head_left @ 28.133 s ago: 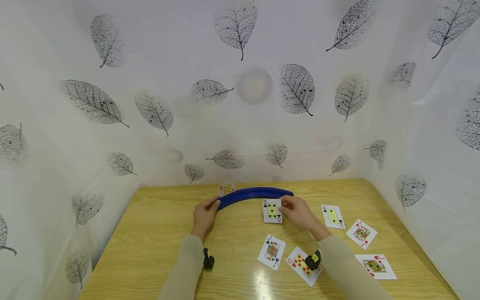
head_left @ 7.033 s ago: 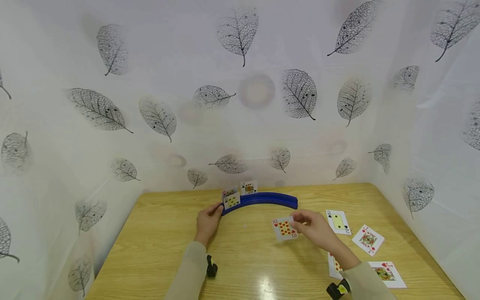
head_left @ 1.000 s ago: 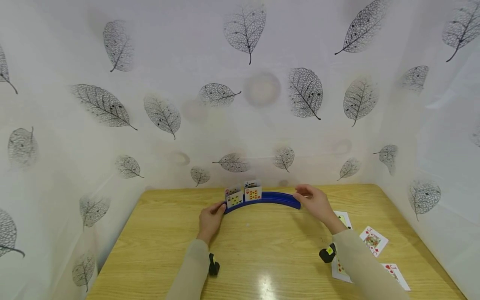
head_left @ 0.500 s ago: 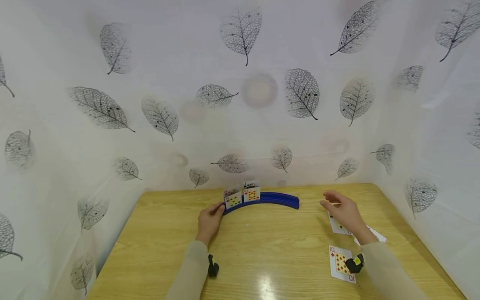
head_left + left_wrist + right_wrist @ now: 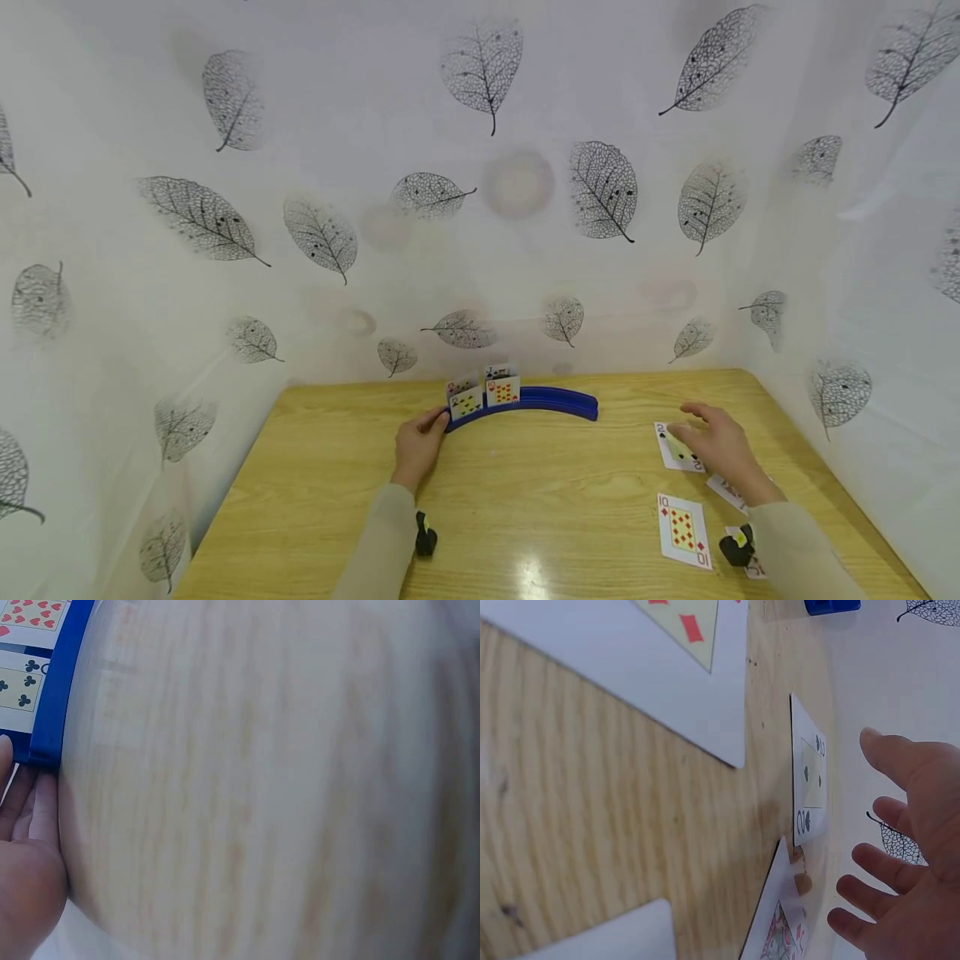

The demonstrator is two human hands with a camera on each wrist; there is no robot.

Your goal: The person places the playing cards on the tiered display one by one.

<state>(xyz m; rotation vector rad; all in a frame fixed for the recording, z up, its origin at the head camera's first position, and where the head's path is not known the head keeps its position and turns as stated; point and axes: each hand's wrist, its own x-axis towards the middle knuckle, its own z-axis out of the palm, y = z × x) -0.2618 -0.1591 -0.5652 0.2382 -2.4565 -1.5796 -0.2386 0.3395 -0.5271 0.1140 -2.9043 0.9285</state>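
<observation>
The blue card holder has one end pinched by the left hand, the ten of hearts standing in it right of that hand; the right hand, loosely spread, hovers over the two of spades, with the ten of diamonds on the bench left of its wrist

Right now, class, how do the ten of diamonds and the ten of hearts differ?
The ten of diamonds lies flat on the wooden table, while the ten of hearts stands in the blue card holder. In the head view, the ten of diamonds appears larger, the ten of hearts smaller. Both are red tens, faces showing.
</observation>
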